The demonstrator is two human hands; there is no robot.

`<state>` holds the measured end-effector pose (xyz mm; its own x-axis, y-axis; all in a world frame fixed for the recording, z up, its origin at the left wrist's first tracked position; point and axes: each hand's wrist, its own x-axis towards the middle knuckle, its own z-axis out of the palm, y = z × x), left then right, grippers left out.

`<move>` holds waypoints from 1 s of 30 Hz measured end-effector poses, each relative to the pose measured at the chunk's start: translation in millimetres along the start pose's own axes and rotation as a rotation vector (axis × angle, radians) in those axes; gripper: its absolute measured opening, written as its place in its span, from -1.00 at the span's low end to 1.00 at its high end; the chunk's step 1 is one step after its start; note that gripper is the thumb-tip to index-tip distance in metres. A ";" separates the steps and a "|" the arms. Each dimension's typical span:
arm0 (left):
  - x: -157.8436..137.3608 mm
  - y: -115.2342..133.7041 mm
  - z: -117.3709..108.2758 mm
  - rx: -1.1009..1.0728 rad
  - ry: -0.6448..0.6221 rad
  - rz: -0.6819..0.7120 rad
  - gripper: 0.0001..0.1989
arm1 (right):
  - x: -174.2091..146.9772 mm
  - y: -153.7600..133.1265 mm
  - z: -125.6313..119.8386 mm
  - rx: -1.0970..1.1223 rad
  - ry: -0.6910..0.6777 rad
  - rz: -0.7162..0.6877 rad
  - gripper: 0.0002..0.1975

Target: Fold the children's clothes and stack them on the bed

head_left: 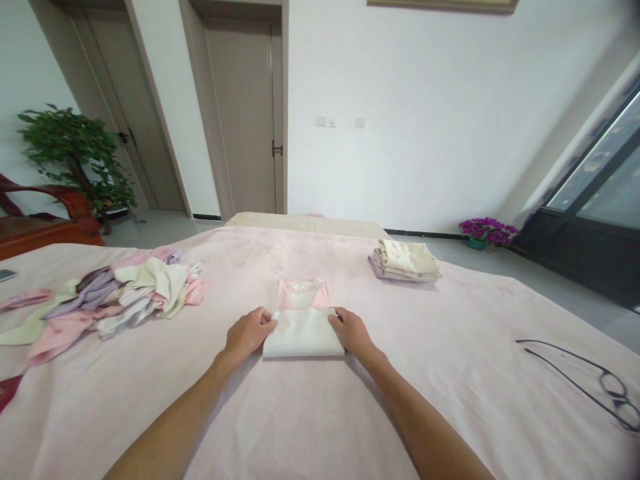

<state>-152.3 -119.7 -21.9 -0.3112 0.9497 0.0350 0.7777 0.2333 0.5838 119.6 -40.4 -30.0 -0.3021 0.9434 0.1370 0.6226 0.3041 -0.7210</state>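
A small garment (304,333), white with a pink-edged neckline at its far end, lies in front of me, its near part folded over. It looks like a shirt. My left hand (250,331) pinches the left edge of the folded layer between thumb and fingers. On the opposite edge, my right hand (351,329) grips the same layer in the same way. Both hands rest low, close to the cloth beneath. The lower layers of the garment are hidden under the fold.
A loose heap of clothes (145,287) lies to the left, and a stack of folded clothes (407,260) sits at the back right. Eyeglasses (613,387) rest near the right edge. A pale pink cloth (300,420) covers the table. A phone (7,274) is at far left.
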 end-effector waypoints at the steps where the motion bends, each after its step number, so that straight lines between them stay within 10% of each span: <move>1: -1.6 -1.5 0.0 0.012 0.036 0.027 -0.78 | -1.5 -0.3 0.4 -0.068 0.029 -0.009 -0.77; 10: -5.4 -32.9 -4.7 0.044 0.041 0.833 -0.66 | -21.4 -1.2 -7.2 -0.352 0.124 -0.196 -0.83; 18: -17.7 -40.3 -37.9 0.258 -0.208 0.887 -0.23 | -39.5 12.6 -37.3 -0.439 -0.164 -0.476 -0.45; 30: -9.2 -32.3 -0.7 0.153 0.086 0.784 -0.69 | -33.2 12.1 -49.0 -0.458 -0.346 -0.489 -0.34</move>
<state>-174.9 -136.1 -40.5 0.3203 0.8310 0.4547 0.8517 -0.4628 0.2459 172.5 -61.6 -10.0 -0.7838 0.6140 0.0930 0.5744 0.7736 -0.2676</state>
